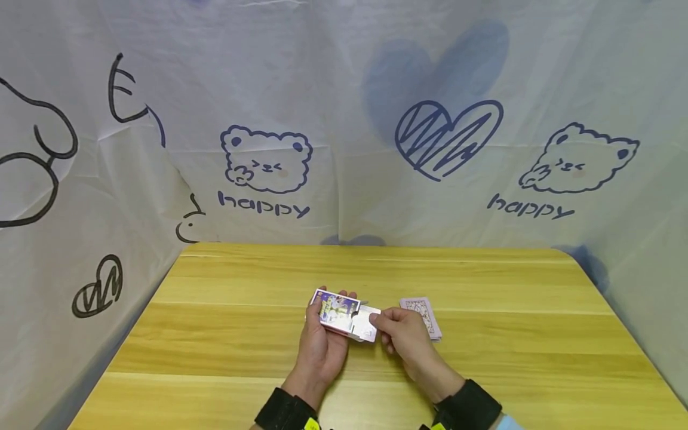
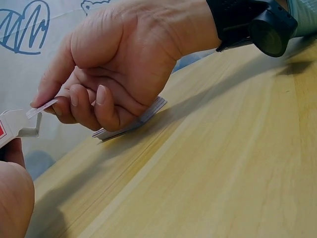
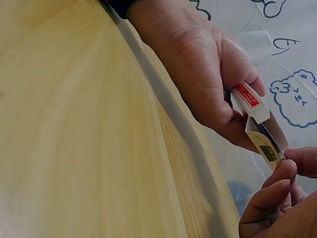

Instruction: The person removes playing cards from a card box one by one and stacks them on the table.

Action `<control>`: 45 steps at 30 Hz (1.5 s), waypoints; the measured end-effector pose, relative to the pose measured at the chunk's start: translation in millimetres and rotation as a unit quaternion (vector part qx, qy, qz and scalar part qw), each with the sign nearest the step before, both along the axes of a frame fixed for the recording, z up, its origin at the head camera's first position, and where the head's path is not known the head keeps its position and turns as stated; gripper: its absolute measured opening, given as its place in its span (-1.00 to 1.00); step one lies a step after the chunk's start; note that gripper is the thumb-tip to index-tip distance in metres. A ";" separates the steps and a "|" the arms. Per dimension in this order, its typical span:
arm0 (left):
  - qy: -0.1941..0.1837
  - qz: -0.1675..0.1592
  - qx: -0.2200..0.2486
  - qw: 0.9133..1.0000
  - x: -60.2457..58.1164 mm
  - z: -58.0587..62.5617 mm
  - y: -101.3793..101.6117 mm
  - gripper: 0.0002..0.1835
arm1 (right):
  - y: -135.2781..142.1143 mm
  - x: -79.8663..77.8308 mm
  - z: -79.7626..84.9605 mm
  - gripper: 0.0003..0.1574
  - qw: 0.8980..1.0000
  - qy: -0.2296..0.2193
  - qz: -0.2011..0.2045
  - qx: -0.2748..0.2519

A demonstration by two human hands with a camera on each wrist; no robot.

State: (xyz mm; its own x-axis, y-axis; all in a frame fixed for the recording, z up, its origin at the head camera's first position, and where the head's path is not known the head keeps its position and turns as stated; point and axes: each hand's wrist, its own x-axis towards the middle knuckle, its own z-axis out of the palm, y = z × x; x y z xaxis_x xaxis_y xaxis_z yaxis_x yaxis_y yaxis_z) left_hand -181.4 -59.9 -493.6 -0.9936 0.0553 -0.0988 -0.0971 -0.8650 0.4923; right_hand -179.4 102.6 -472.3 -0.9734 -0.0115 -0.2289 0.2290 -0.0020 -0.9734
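My left hand (image 1: pixel 321 349) holds a small card box (image 1: pixel 337 309), purple and white with a printed picture, thumb on top and fingers beneath. The box's right end is open, and its white lid flap (image 1: pixel 364 323) sticks out. My right hand (image 1: pixel 407 337) pinches the edge of this flap between thumb and index finger. In the right wrist view, the flap (image 3: pixel 264 148) angles out from the box end beside the red label (image 3: pixel 248 95). A stack of playing cards (image 1: pixel 420 307) with a pink patterned back lies on the table just behind my right hand.
The wooden table (image 1: pixel 226 334) extends around both hands, with rounded far corners. White cloth (image 1: pixel 355 197) with drawn bears, hearts and the word "happy" hangs behind the table and along its sides. Black bands with cameras (image 2: pixel 270 32) are on the wrists.
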 end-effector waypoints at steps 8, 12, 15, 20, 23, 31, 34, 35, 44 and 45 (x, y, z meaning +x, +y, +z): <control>0.002 0.001 0.002 1.000 0.6 0.0 -0.7 -0.46 | 5.2 0.4 1.8 -0.75 1.000 -0.003 0.004 0.001; 0.006 -0.001 0.003 1.000 0.5 -0.1 -1.0 -0.45 | 11.7 -0.8 5.5 -0.74 1.000 -0.004 0.009 0.001; 0.003 0.003 0.005 1.000 0.0 -0.7 -1.6 -0.44 | 21.0 -4.1 10.6 -0.72 1.000 -0.005 0.007 0.003; -0.015 0.015 0.006 1.000 -1.7 -0.7 -2.8 -0.42 | 46.8 -13.7 20.3 -0.62 0.999 0.010 -0.029 -0.029; -0.021 0.015 0.009 1.000 -2.1 -0.1 -2.5 -0.43 | 63.8 -19.6 25.2 -0.59 0.997 0.019 -0.050 -0.062; -0.024 0.015 0.016 0.999 -1.9 -0.2 -2.1 -0.48 | 94.3 -30.3 30.5 -0.54 0.998 0.004 -0.025 -0.057; -0.023 0.013 0.015 1.000 -1.6 -0.5 -2.4 -0.47 | 101.3 -31.8 29.7 -0.50 1.000 0.004 -0.005 -0.029; -0.022 0.012 0.014 1.000 -1.4 -0.6 -2.5 -0.46 | 103.6 -32.2 29.4 -0.50 1.000 0.007 0.001 -0.017; -0.020 0.009 0.015 1.000 -0.6 -0.8 -2.0 -0.43 | 120.7 -44.5 23.9 -0.51 0.997 0.010 0.020 0.077; -0.019 0.009 0.014 1.000 -0.6 -0.9 -1.9 -0.43 | 122.1 -46.0 23.1 -0.53 0.996 0.012 0.025 0.089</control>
State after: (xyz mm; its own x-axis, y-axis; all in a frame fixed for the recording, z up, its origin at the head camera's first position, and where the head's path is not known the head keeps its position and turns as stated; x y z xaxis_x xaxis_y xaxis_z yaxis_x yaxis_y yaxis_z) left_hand -182.0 -61.8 -494.4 -0.9899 0.0409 -0.1360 -0.1001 -0.8805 0.4634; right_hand -225.4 224.6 -449.2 -0.9777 -0.0216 -0.2091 0.2018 0.1826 -0.9623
